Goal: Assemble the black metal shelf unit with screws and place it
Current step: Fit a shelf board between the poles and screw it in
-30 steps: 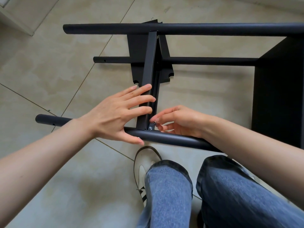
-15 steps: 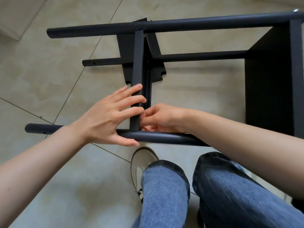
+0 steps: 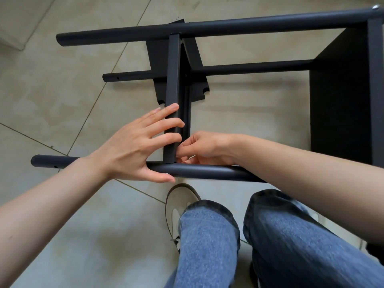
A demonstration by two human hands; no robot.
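Observation:
The black metal shelf unit lies on its side on the tiled floor. Its near tube (image 3: 207,171) runs across in front of my knees, and the far tube (image 3: 228,26) lies parallel above it. A narrow shelf panel (image 3: 173,75) stands on edge between them. My left hand (image 3: 133,150) presses straight fingers against that panel's edge, with the thumb resting on the near tube. My right hand (image 3: 205,148) has curled fingers pinching at the joint where panel and near tube meet. The screw there is hidden under its fingertips.
A second, larger shelf panel (image 3: 342,90) closes the frame at the right. A lower tube (image 3: 249,68) lies close to the floor behind. My shoe (image 3: 178,196) and jeans-clad knees (image 3: 207,235) sit just under the near tube. Pale floor tiles (image 3: 62,90) spread to the left.
My right hand slid left into the joint and curled its fingers over the screw, which showed a second ago. My left hand kept pressing the panel edge. The view shifted slightly.

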